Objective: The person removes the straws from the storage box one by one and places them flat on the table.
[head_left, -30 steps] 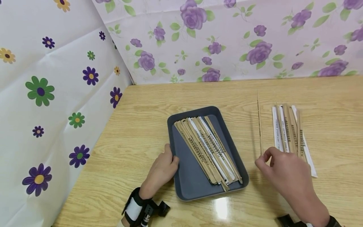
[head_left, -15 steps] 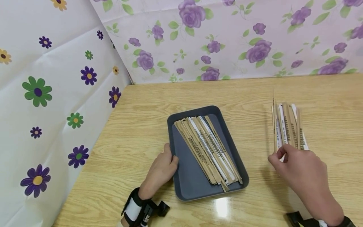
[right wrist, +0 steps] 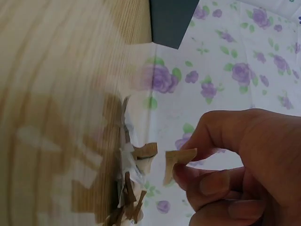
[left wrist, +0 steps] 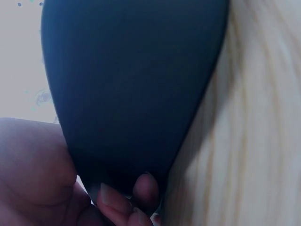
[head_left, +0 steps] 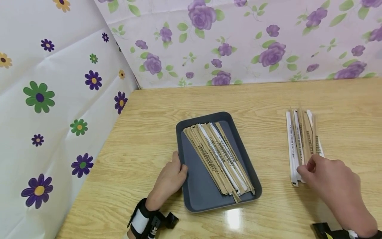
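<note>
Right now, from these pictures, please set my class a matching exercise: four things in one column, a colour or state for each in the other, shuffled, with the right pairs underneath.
Column one:
1. Tray
2. Left grip
3. Tabletop
4. Right grip

Column two:
A. Pinching a thin brown packet
B. Light wood grain
C. Dark grey, with a slanted bundle of packets inside
D. Holding the edge of something dark grey

Right pairs: 1-C, 2-D, 3-B, 4-A
</note>
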Motion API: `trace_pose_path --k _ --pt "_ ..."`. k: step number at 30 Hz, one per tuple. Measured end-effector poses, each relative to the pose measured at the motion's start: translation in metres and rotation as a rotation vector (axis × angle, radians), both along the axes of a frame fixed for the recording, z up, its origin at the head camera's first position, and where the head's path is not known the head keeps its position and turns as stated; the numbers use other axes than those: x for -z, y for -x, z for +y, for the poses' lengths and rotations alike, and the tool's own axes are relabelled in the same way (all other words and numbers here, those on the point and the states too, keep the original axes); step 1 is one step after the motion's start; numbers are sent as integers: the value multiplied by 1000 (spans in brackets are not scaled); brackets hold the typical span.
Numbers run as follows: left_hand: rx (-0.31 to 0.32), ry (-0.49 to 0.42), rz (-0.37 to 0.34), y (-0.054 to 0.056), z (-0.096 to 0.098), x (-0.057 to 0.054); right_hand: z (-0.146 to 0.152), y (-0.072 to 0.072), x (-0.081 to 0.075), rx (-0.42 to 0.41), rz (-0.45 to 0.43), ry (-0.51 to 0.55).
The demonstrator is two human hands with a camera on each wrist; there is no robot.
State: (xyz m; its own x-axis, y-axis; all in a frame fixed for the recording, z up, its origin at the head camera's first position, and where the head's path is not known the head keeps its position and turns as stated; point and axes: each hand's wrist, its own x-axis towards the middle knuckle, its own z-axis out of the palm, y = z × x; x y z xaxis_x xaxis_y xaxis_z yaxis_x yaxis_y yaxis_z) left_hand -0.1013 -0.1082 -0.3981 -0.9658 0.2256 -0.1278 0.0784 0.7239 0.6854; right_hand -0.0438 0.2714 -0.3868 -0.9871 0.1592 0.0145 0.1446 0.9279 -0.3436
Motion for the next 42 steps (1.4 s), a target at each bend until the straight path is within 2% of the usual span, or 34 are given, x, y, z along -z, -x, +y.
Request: trace_pose_path --k 13,20,24,28,36,39,42 --pt "9 -8 24 3 2 -3 10 5 -2 8 -137 -13" --pt "4 0 16 4 2 -3 9 4 -4 34 -129 -2" --pt "6 -3 21 4 2 -2 3 2 -3 25 -60 -7" --pt "9 -8 24 3 2 -1 -14 2 -1 -30 68 -19" --pt "-7 -5 2 0 1 0 -62 7 4 -182 427 -79" --pt "-6 -5 4 0 1 1 -76 6 4 -208 489 -72" --pt "-7 -3 3 0 1 0 -86 5 3 -221 497 -61"
